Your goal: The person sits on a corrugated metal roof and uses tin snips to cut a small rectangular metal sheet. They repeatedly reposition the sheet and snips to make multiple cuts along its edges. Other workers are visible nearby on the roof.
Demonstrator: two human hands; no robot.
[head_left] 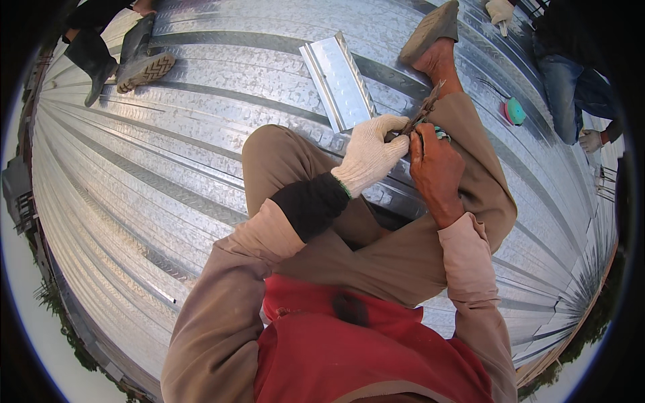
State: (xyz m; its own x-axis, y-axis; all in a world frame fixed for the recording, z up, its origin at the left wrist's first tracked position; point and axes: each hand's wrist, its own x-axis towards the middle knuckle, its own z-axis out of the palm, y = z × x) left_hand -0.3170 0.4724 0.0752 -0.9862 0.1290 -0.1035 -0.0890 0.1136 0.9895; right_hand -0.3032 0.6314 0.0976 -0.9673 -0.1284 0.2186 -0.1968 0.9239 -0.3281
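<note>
My left hand (371, 151), in a white knitted glove, has its fingers bent around a rusty, dark, pointed metal thing (428, 102). Beside it my bare right hand (437, 168) closes on the lower part of the same thing. The tip points up and away, above my bent right leg; its exact kind is unclear. A bit of green and white (441, 133) shows at the right knuckles, mostly hidden by the hand. Just beyond the glove lies a short piece of ribbed sheet metal (339, 80).
I sit on ribbed galvanized metal decking (168, 148). A round teal object (514, 111) lies right of my leg, near a co-worker in jeans (561, 87) with gloved hands. At the far left are another person's dark boots (138, 57). Thin rods (607, 183) stick up at the right.
</note>
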